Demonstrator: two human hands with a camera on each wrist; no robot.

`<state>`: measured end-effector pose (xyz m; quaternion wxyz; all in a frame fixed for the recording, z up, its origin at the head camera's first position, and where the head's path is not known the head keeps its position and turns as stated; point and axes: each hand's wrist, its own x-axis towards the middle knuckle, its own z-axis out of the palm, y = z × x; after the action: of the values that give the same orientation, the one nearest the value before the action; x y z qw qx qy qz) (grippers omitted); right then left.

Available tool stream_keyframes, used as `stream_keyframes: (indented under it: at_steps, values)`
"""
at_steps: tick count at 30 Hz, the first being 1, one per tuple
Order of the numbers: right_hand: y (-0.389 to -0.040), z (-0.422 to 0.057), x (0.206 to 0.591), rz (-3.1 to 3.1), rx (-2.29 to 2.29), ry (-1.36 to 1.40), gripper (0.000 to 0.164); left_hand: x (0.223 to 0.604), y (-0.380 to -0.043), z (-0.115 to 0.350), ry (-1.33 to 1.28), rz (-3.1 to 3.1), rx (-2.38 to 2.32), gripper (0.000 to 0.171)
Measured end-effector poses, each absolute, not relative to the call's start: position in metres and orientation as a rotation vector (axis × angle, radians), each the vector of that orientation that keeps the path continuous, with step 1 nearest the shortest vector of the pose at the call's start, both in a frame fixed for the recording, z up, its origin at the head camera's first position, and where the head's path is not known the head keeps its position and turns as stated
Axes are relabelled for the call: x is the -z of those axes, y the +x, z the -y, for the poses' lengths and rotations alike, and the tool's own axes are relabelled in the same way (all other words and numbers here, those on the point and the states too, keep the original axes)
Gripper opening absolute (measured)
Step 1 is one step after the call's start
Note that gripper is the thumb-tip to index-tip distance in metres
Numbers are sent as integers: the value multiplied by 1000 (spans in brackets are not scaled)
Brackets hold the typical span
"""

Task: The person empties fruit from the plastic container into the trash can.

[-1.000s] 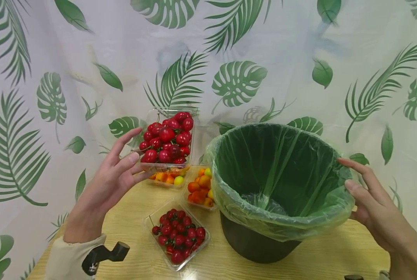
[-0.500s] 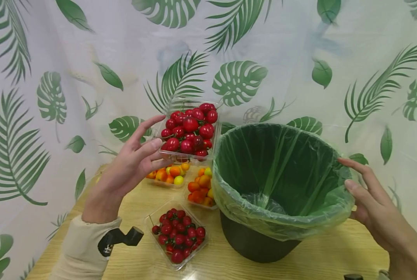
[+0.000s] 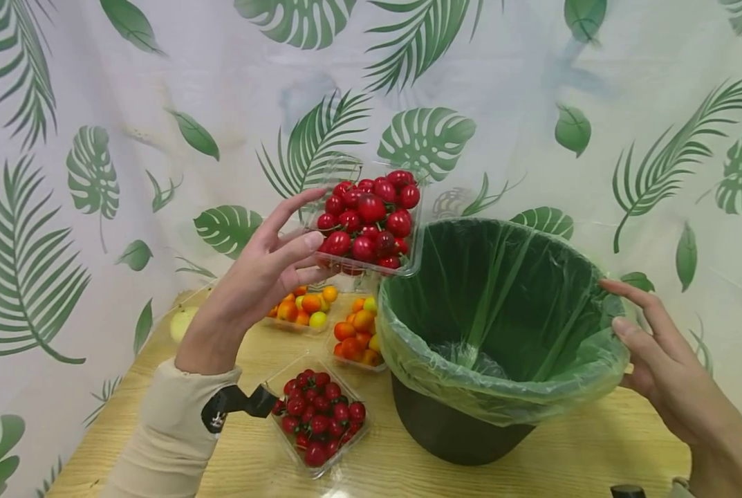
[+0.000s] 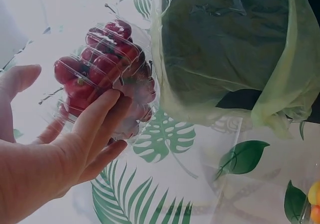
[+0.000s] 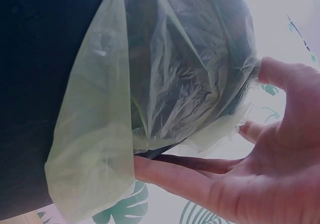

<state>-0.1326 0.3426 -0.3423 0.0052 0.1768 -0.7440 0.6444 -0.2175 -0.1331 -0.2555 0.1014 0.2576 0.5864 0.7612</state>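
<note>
My left hand (image 3: 265, 266) holds a clear plastic container (image 3: 413, 267) heaped with red cherries (image 3: 371, 207). Thumb at its near left corner, other fingers behind and underneath, it is tilted slightly and raised above the table. The container's right side overlaps the left rim of a dark bin (image 3: 464, 443) in the head view. A translucent green bag (image 3: 489, 400) lines the bin and folds over its rim; only crumpled plastic shows inside. At the bin's right side my right hand (image 3: 663, 360) grips the lined rim, thumb and fingers spread around the bag's fold (image 5: 92, 114).
A second clear container (image 3: 283, 444) of smaller red fruit stands on the wooden table (image 3: 221, 456), left of the bin. Behind are two clear boxes of orange and yellow fruit (image 3: 352, 335). A pale green round fruit (image 3: 182, 324) lies far left. A leaf-patterned curtain (image 3: 507, 55) hangs behind.
My left hand has carried the container of cherries rightward and slightly up, from over the orange fruit to the bin's left rim. My right hand has stayed at the bin's rim.
</note>
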Motion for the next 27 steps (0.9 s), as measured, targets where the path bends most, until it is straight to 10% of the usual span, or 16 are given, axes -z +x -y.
stream_keyframes:
  at_steps: [27]
  values:
    - [-132, -342, 343, 2296, -2034, 566, 55, 253, -221, 96, 956, -2038, -2031, 65]
